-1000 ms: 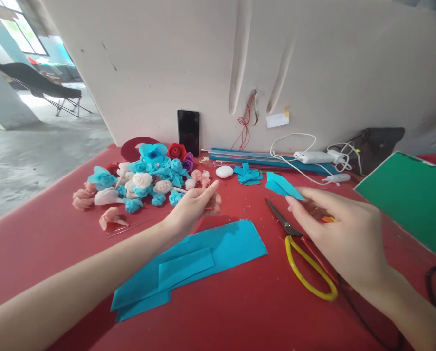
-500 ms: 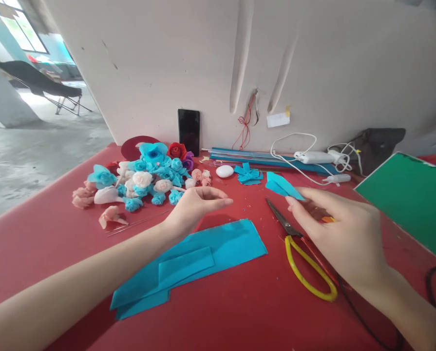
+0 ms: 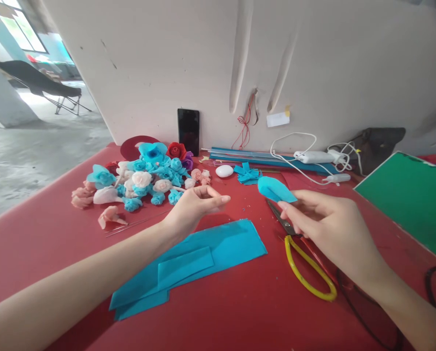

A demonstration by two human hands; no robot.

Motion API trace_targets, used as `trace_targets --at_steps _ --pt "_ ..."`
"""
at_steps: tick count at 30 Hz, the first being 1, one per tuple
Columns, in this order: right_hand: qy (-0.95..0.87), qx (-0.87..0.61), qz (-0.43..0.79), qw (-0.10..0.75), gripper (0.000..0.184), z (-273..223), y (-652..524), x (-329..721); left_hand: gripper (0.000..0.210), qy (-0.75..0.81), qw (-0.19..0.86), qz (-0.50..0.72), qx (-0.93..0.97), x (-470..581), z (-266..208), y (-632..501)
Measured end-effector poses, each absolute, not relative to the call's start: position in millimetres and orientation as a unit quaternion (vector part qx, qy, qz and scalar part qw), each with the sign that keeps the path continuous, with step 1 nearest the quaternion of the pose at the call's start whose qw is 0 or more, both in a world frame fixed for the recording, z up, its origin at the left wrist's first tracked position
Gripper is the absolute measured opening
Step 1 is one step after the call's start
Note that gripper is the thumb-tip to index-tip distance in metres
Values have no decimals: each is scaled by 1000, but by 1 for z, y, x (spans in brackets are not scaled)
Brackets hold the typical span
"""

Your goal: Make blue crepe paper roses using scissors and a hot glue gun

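Partly, the left forearm covers the blue sheets point(image 3: 239, 239) beneath it, and the red handle of the scissors point(image 3: 310, 288) slips out of sight under the right hand point(image 3: 334, 226). A black cable point(image 3: 427, 287) beside the right wrist runs behind that forearm, and the green board point(image 3: 407, 202) to the right of the right hand is cut off by the picture's edge. Both forearms leave the view at the bottom corners.

The right hand pinches the blue petal point(image 3: 275, 187) by its narrow end, between thumb and forefinger, raised over the scissors' blades, with its broad end toward the left hand point(image 3: 193, 207). The left hand is loosely curled, thumb and forefinger tips close together; whether they touch or grip something fine cannot be told.

On the red table point(image 3: 236, 312), flowers point(image 3: 141, 180) in blue, white, pink, red and purple lie heaped beyond and left of the left hand, with thin wires point(image 3: 130, 227) beside its forearm. Ahead, between the hands, are a white oval point(image 3: 224, 171) and blue scraps point(image 3: 247, 173). Behind them, a phone point(image 3: 188, 131) leans against the pale wall point(image 3: 159, 63). Far left of the left hand, a dark chair point(image 3: 38, 80) stands on grey floor point(image 3: 46, 156).
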State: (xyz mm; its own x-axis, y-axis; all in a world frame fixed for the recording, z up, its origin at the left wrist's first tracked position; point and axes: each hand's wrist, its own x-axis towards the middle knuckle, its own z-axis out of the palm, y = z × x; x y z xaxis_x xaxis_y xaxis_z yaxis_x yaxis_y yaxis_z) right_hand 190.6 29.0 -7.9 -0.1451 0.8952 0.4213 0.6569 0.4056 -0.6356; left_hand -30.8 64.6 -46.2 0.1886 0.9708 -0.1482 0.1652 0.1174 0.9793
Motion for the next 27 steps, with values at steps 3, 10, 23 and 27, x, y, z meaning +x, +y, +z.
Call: trace_targets --at_steps 3,10,23,27 --pt "-720 -520 295 353 27 -5 31 190 30 525 495 379 579 -32 -45 64" --pt "-677 -456 511 270 27 -5 27 186 22 505 414 421 630 -37 -47 67" --pt "-630 -405 584 315 16 9 5 176 21 341 519 385 683 -22 -14 28" --pt "-574 -373 642 346 16 2 1 174 19 288 576 381 663 -21 -10 18"
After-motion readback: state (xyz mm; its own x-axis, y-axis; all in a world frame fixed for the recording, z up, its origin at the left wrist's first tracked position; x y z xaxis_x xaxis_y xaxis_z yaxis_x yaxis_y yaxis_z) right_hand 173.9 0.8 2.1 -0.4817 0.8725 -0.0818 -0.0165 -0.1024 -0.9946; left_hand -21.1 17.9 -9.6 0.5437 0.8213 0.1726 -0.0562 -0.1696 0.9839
